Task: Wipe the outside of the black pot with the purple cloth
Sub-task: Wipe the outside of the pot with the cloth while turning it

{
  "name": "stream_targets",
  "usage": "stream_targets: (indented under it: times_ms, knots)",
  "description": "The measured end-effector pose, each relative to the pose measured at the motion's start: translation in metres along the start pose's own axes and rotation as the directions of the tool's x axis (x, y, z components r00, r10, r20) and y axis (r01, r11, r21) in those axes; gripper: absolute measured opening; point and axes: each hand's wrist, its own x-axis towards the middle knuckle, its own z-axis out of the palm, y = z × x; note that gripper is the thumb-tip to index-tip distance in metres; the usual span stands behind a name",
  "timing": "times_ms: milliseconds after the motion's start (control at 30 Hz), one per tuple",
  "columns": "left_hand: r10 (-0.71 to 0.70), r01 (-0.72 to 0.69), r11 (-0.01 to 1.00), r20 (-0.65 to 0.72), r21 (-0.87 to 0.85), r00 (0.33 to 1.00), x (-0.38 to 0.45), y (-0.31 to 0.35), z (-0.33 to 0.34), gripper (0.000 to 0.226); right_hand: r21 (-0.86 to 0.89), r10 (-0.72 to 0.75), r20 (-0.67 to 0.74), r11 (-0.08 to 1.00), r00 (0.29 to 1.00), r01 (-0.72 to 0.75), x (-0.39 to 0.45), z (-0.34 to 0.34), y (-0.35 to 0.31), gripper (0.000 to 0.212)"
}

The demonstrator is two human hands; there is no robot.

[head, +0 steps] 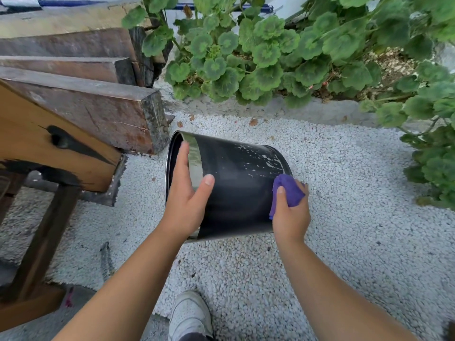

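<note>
The black pot (pixel 236 190) is held on its side above the white gravel, its open mouth facing left and its base to the right. White flecks mark its wall near the base. My left hand (pixel 188 193) grips the pot at the rim, fingers over the shiny band and thumb on the black wall. My right hand (pixel 290 217) presses the bunched purple cloth (pixel 288 190) against the pot's wall near the base end.
Stacked wooden beams (pixel 98 107) and a wooden bench (pixel 49 153) stand at the left, close to the pot's mouth. Leafy green plants (pixel 270 52) fill the back and right. White gravel (pixel 357 193) covers the ground. A white shoe (pixel 190 316) is below.
</note>
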Motion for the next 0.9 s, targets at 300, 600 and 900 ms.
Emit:
stream_targets:
  times_ms: [300,600,900]
  knots:
    - [0.108,-0.111,0.994,0.106,0.014,0.988,-0.004,-0.007,0.006,0.110,0.052,-0.473,0.275,0.877,0.837,0.479,-0.077,0.044,-0.063,0.058]
    - [0.136,-0.146,0.986,0.110,0.083,0.984,-0.022,-0.032,-0.009,0.104,-0.154,-0.344,0.198,0.914,0.918,0.376,-0.045,0.037,-0.039,0.062]
    - [-0.005,0.005,1.000,0.008,0.000,1.000,-0.028,-0.044,-0.019,0.078,-0.155,-0.134,0.077,0.977,0.988,0.145,0.007,0.014,-0.009,0.049]
